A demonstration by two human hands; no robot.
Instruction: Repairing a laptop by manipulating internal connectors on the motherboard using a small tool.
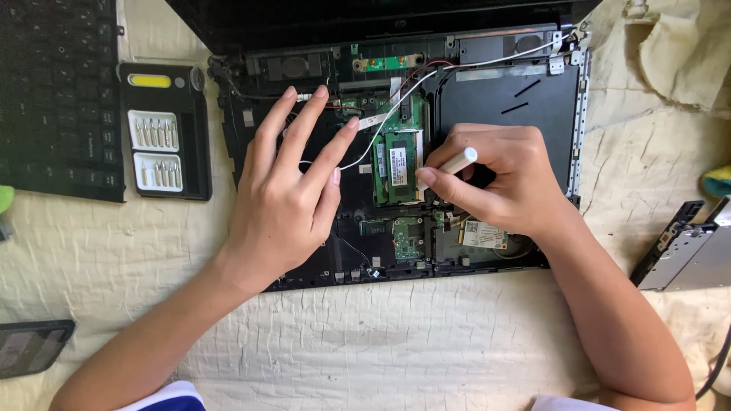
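1. Lying nearest, at the bottom left edge: a dark phone (32,346), flat on the wrinkled cream cloth (381,342) covering the work surface.
2. Reaching up from the lower corners: two bare forearms, angling inward over the cloth toward the opened laptop base (533,99).
3. Resting flat on the left part of that base: the left hand (285,202), open and gripping nothing, fingers spread and pointing up toward the hinge, fingertips lying near a thin white wire (381,125) curving across the boards.
4. Pinching a white screwdriver (451,165): the right hand (502,179), closed around the handle between thumb and fingers, the tool slanting down and left, its tip hidden beside the green memory module (397,164) at the centre of the base.
5. Showing just below the right hand: a small wireless card (481,234), partly covered by the wrist, with a green circuit board (407,237) just to its left.
6. Sitting off to the right, apart from the base: a removed silver drive (689,255), partly cut off by the picture edge.
7. Lying left of the base: a black bit case (164,129), open, two rows of metal bits showing, a yellow strip at its top.
8. Sitting furthest left: a detached black keyboard (57,95), just beside the bit case.
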